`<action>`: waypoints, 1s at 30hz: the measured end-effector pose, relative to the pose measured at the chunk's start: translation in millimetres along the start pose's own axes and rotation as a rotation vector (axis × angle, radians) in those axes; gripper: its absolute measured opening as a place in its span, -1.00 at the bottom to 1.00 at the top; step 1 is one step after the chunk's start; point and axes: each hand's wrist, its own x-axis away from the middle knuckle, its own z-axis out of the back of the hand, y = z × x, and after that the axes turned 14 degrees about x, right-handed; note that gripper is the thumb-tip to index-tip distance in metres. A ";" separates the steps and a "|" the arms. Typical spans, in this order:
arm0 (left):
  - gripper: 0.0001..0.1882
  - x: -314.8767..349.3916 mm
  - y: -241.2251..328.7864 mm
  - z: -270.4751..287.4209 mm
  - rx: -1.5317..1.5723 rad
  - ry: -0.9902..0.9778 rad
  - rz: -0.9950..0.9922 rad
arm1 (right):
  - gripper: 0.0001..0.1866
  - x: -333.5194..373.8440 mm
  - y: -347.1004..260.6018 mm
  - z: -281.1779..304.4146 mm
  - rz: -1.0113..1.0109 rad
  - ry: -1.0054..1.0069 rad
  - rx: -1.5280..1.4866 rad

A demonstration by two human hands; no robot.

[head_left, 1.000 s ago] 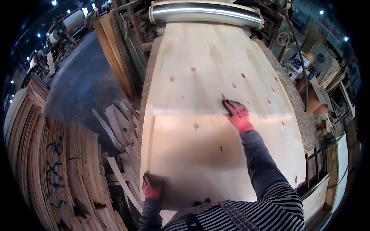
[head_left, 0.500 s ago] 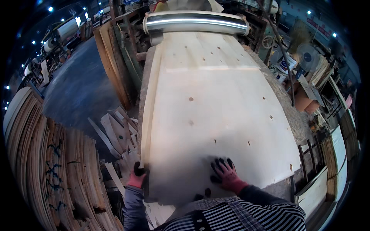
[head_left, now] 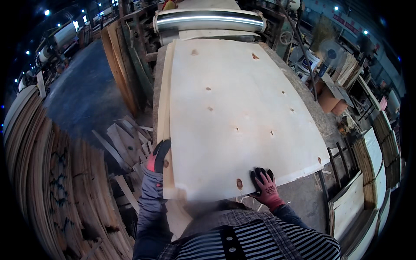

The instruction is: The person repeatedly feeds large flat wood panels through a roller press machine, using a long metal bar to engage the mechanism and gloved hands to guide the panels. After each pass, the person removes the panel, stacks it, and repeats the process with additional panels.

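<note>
Hands gloved in pink and black, both at the veneer sheet (head_left: 234, 95). Right hand (head_left: 264, 186): fingers spread, tips flat on the sheet's near edge, no grip visible. Left hand (head_left: 159, 156): fingers together along the sheet's left edge; cannot tell whether it pinches. Sheet lies flat on the tabletop (head_left: 289, 71), near edge slanting, right-hand near corner overhanging. Narrow wood strip (head_left: 165, 93) shows along the sheet's left edge. Tabletop margin visible right of the sheet. Metal roller (head_left: 210, 21) just beyond the sheet's far edge. Left of the sheet: offcuts (head_left: 117, 143) near, then a stretch of grey floor (head_left: 82, 86), with a tall veneer stack (head_left: 39, 173) nearer the wearer. Well right of the sheet: cardboard box (head_left: 328, 100) and white bucket (head_left: 309, 64), contents of both too small to tell.
</note>
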 end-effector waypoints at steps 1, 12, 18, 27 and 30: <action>-0.40 17.6 -24.2 2.0 0.029 -0.010 -0.004 | -0.24 -2.0 -1.0 0.2 0.045 0.004 0.012; -0.48 75.2 -108.5 -22.5 0.243 0.218 0.442 | -0.37 -12.7 11.2 47.7 0.129 0.330 0.036; -0.53 -4.4 -57.7 -32.1 0.144 0.456 0.119 | -0.37 -15.2 14.7 47.7 0.159 0.291 -0.016; -0.80 -77.3 46.8 -42.0 -0.337 0.031 -0.342 | -0.15 4.1 16.4 -8.4 0.114 -0.225 -0.105; -0.91 -83.6 41.9 -25.9 -0.263 -0.239 -0.446 | -0.11 -0.2 12.3 -11.5 0.041 -0.236 -0.165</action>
